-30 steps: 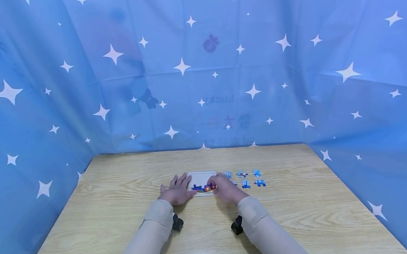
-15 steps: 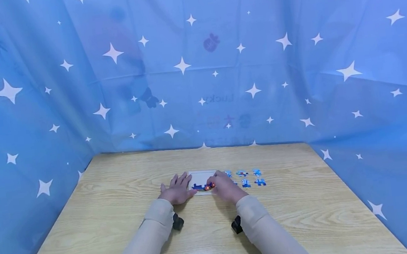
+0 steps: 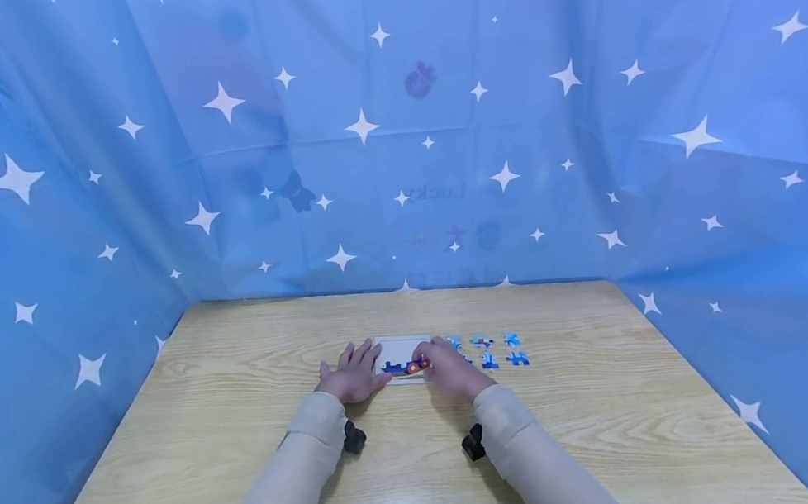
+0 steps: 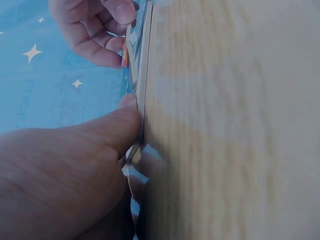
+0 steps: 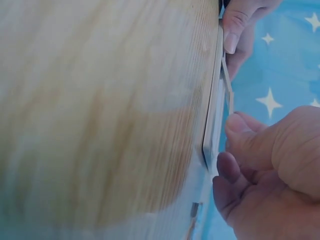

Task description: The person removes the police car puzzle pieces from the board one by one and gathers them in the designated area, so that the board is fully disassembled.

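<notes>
In the head view a flat white puzzle tray [image 3: 403, 345] lies on the table. My left hand [image 3: 351, 374] rests on its left side, fingers spread, thumb over a dark blue puzzle piece [image 3: 393, 368] along the tray's near edge. At the tray's right side my right hand [image 3: 453, 369] pinches a puzzle piece with orange-red round shapes [image 3: 413, 367]. The right wrist view has this thin piece [image 5: 229, 97] tilted up from the tray, between thumb and fingers. My left thumb [image 4: 117, 122] presses at the tray's edge in the left wrist view. Fingers hide part of both pieces.
Several loose blue puzzle pieces [image 3: 489, 360] lie just right of the right hand, some partly behind it. The wooden table [image 3: 245, 436] extends around the tray. A blue curtain with white stars [image 3: 394, 162] stands behind and at both sides.
The head view has shifted slightly, so the scene sits a little higher. The right hand has moved a touch to the right with the piece still pinched. The left hand stays put.
</notes>
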`<state>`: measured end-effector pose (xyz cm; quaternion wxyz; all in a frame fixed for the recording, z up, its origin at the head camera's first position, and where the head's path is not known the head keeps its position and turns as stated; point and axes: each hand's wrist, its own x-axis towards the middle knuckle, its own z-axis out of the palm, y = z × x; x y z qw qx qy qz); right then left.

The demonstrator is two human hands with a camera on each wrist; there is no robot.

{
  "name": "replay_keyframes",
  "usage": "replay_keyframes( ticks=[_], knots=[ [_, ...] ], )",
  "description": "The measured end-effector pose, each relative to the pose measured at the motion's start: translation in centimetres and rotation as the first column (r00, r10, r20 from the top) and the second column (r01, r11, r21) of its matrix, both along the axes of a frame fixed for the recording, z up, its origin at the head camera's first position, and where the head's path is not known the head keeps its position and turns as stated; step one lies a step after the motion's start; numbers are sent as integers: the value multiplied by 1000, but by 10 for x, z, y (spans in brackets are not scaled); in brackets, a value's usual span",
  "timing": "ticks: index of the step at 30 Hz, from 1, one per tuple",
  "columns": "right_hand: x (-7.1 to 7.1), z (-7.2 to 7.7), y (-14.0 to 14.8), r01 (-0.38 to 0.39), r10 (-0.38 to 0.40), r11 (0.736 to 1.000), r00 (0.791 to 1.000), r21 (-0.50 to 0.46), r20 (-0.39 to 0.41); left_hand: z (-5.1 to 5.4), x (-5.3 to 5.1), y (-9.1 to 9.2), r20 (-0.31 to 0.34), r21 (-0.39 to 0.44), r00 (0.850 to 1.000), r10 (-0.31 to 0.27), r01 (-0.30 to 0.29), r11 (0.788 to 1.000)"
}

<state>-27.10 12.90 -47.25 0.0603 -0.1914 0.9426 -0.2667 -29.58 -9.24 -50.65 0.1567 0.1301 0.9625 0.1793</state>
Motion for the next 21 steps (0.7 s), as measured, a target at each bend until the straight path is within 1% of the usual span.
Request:
replay_keyframes(
  ticks=[2,3,6,9,10,17,21],
  knots=[
    [1,0,1,-6,6,1000,1000,-14,4,1,1,0,4,0,1000,0,0,1000],
    [1,1,1,-8,8,1000,1000,-21,7,3,2,0,3,4,1000,0,0,1000],
    [2,1,2,-10,10,999,1000,-44,19,3,3,0,1,6,1000,-4,4,1000],
    [3,2,3,-10,11,999,1000,-51,25,0,1,0,-7,10,1000,-5,5,1000],
    [3,2,3,-13,15,999,1000,-51,23,-3,-1,0,-7,8,1000,-6,6,1000],
    [3,2,5,-27,27,1000,999,-7,-29,-4,-3,1,-3,9,1000,3,-3,1000],
    [2,2,5,-31,31,999,999,15,-35,-4,-2,1,-14,13,1000,7,-7,1000]
  ],
)
